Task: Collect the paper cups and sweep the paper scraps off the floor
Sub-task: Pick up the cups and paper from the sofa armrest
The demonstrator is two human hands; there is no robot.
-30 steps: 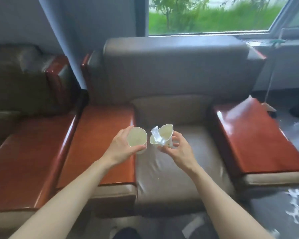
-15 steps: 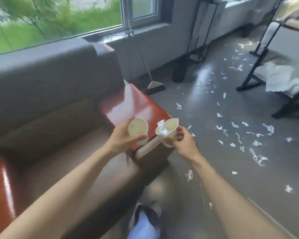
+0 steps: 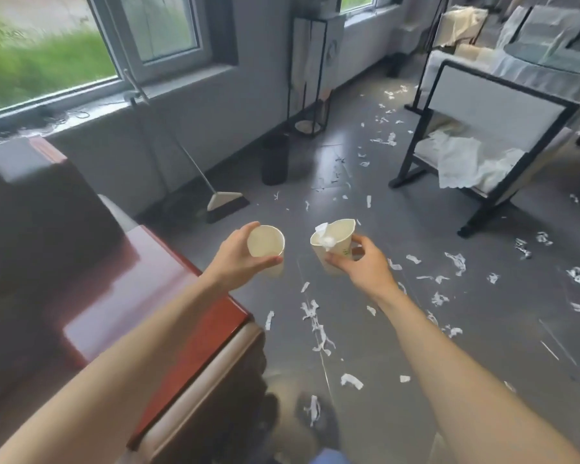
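My left hand (image 3: 236,259) grips an empty cream paper cup (image 3: 266,246) held above the floor beside the sofa's arm. My right hand (image 3: 362,266) holds a second, dented paper cup (image 3: 335,241) with crumpled white paper stuffed in its mouth. Both cups are tilted with their openings towards me and are about a hand's width apart. White paper scraps (image 3: 317,324) lie scattered across the grey floor, thickest ahead and to the right.
A broom (image 3: 221,199) leans against the wall under the window. A dark bin (image 3: 274,160) stands beyond it. The sofa's red wooden arm (image 3: 168,306) is at my left. A black-framed chair (image 3: 482,139) with white cloth stands at the right; a metal stand (image 3: 307,78) behind.
The view has swung right, from the sofa seat to the littered floor. Both hands still hold their cups, now a little further apart.
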